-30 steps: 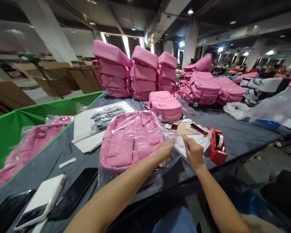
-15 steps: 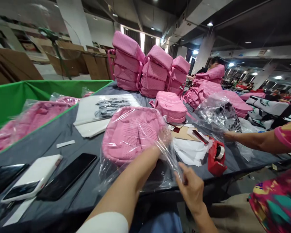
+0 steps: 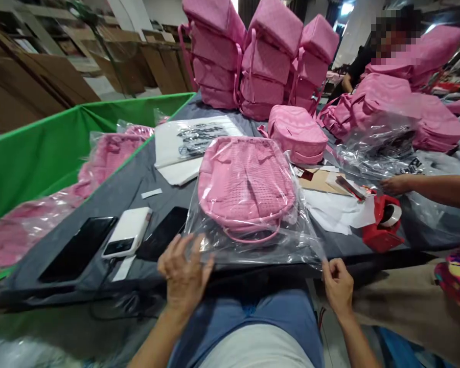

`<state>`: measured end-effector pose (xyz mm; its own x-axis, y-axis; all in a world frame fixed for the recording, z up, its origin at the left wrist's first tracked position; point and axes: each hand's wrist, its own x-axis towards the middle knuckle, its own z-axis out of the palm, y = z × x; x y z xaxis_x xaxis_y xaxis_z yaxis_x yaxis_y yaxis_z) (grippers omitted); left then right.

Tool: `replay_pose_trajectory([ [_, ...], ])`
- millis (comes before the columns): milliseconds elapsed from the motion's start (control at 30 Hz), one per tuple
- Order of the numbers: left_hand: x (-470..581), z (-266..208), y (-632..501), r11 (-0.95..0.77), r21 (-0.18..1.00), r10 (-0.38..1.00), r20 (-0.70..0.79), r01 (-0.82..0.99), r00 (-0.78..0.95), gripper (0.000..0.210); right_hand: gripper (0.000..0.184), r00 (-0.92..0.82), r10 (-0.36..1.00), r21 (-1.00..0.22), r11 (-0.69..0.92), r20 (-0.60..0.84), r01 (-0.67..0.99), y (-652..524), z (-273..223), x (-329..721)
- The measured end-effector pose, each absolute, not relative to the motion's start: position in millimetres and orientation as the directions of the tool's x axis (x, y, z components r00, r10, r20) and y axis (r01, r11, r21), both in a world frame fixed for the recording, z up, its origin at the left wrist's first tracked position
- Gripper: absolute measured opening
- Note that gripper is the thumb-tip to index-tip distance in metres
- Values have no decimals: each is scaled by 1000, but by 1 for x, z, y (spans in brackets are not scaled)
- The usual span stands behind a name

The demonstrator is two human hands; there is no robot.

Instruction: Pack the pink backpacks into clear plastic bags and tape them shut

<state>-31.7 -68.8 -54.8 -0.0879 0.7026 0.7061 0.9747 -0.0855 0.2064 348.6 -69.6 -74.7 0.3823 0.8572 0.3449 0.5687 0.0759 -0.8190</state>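
Observation:
A pink backpack [image 3: 247, 184] lies on the table inside a clear plastic bag [image 3: 260, 250], straps facing up and its top loop towards me. At the bag's near left corner is my left hand [image 3: 186, 273], fingers spread and touching or just over the film. My right hand [image 3: 338, 286] pinches the near right corner of the plastic between thumb and fingers. The bag's near edge stretches between both hands along the table edge.
Phones [image 3: 78, 250] and a white power bank [image 3: 128, 232] lie left. A red tape dispenser [image 3: 383, 225] stands right, near a co-worker's hand [image 3: 396, 184]. Behind are stacked pink backpacks [image 3: 266, 61]; a green-lined bin [image 3: 34, 140] holds bagged ones.
My left hand has come out of the bag to its near left corner. My right hand still grips the plastic, farther right. The backpack now lies straighter, and the view has tilted down.

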Motion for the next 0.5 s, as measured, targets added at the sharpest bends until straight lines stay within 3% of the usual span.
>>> replay_pose_trajectory([
  [133, -74, -77, -71, 83, 577, 639, 595, 813, -487, 31, 54, 542, 767, -904, 114, 344, 412, -51, -59, 356],
  [200, -72, -83, -84, 62, 704, 633, 520, 708, -573, 34, 55, 626, 732, -955, 114, 268, 275, -45, -55, 357],
  [267, -64, -84, -97, 7, 786, 699, 438, 618, -566, 34, 55, 574, 802, -978, 55, 164, 202, -45, -55, 356],
  [367, -59, -78, -107, 12, 883, 670, 341, 470, -659, 38, 53, 472, 876, -970, -20, 101, 244, -55, -56, 357],
  [500, -64, -77, -117, 194, 921, 612, 157, 339, -775, 52, 47, 534, 818, -893, -56, 216, 446, -70, -53, 365],
])
